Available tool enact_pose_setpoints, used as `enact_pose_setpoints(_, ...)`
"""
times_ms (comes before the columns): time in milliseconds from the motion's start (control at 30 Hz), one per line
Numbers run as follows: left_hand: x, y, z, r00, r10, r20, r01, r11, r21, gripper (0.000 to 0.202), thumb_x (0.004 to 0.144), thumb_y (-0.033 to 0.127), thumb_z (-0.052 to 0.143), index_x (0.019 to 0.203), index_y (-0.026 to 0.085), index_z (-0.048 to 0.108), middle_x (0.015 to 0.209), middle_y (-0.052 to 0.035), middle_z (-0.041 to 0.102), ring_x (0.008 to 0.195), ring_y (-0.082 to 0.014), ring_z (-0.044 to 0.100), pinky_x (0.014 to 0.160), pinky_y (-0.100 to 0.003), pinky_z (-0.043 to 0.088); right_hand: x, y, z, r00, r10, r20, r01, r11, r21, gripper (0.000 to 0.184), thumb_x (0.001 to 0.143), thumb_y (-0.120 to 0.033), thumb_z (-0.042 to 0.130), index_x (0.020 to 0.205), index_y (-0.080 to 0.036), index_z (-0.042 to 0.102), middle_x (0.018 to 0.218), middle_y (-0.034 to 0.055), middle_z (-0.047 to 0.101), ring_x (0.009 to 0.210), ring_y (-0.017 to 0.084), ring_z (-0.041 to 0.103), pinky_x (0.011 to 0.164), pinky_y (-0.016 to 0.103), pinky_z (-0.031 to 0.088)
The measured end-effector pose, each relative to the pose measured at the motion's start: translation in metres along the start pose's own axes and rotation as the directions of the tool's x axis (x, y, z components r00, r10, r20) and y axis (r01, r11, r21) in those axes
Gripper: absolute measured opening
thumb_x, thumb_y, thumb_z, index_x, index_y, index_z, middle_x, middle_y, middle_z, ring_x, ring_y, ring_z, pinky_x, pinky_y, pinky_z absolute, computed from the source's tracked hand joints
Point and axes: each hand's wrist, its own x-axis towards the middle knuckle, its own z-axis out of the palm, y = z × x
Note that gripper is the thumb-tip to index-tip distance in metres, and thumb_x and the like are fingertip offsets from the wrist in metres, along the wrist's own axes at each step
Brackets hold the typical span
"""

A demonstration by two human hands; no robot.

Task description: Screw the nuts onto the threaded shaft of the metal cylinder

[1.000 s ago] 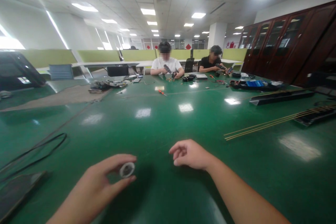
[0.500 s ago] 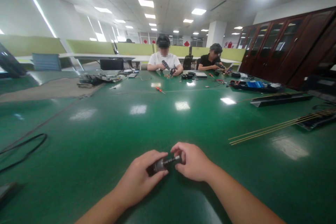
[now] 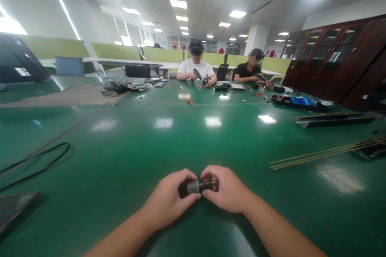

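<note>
Both my hands meet low in the middle of the view over the green table (image 3: 193, 136). My left hand (image 3: 169, 198) is closed round the thick end of a small dark metal cylinder (image 3: 196, 186). My right hand (image 3: 226, 188) pinches the thinner end of the same cylinder from the right. The part lies sideways between my fingertips, just above the table top. Most of it is hidden by my fingers.
A black cable (image 3: 39, 162) loops at the left and a dark flat object (image 3: 12, 209) lies at the lower left. Thin brass rods (image 3: 325, 153) and black rails (image 3: 331, 119) lie at the right. Two people (image 3: 197, 68) sit at the far side among tools; a red screwdriver (image 3: 190, 102) lies mid-table.
A second ago my left hand alone held the round part and my right hand hovered apart. The hands came together, and now the right fingers sit closer over the thin end.
</note>
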Motion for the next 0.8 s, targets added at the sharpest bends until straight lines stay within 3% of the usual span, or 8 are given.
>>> enact_pose_setpoints(233, -0.0002, 0.0005, 0.0006, 1.000, -0.003, -0.011, 0.003, 1.000, 0.013, 0.017, 0.086, 0.031, 0.070, 0.100, 0.024, 0.064, 0.093, -0.0002, 0.070, 0.085, -0.0197, 0.065, 0.077, -0.030, 0.047, 0.0000, 0.0007, 0.0008, 0.998, -0.058, -0.003, 0.057, 0.995, -0.080, 0.011, 0.075, -0.019, 0.069, 0.086, -0.021, 0.070, 0.075, -0.0024, 0.061, 0.066, 0.013, 0.057, 0.062, 0.024, 0.041)
enact_pose_setpoints(800, -0.0003, 0.0016, -0.0008, 0.999, 0.039, -0.016, -0.038, 0.999, 0.026, 0.018, 0.088, 0.034, 0.068, 0.102, 0.023, 0.065, 0.094, -0.0013, 0.071, 0.086, -0.0204, 0.065, 0.079, -0.032, 0.048, 0.0006, -0.0041, -0.0052, 0.997, -0.073, 0.021, 0.074, 0.997, -0.030, 0.008, 0.084, -0.021, 0.066, 0.088, -0.019, 0.073, 0.079, 0.0002, 0.067, 0.074, 0.015, 0.060, 0.068, 0.025, 0.042)
